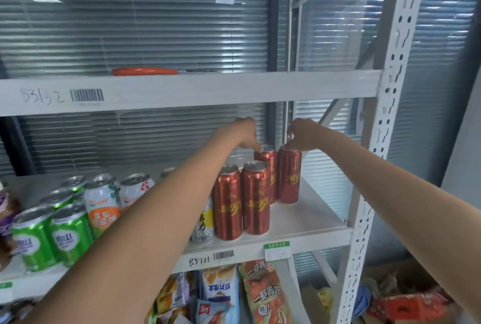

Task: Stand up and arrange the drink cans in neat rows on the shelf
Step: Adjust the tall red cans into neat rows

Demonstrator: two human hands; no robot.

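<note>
Standing upright at the right end of the middle shelf [307, 222] are four tall red cans, two in front and two behind. The front pair [242, 201] stand side by side, touching or nearly so, near the shelf's front edge. The back left red can [268, 157] is partly hidden behind them, and the back right red can [289, 175] stands just beside it.

Both arms reach in from below. The left hand [246, 132] hangs over the back left red can with its fingertips [256, 147] pinched narrowly at the can's top rim. The right hand [303, 133] does the same over the back right red can, fingers closed down on its lid edge. Whether either hand truly grips or only touches the rim, I cannot tell.

Left of the red cans, partly behind the left forearm, stands a pale can with black lettering [204, 224]. Further left are white cans with orange labels [102, 204] and a cluster of green cans [52, 235], all upright.

On the upper shelf [234, 87] lies an orange-handled tool [145, 71]. Below the middle shelf are snack bags [263, 295]. A white perforated upright [385, 105] frames the right side.
</note>
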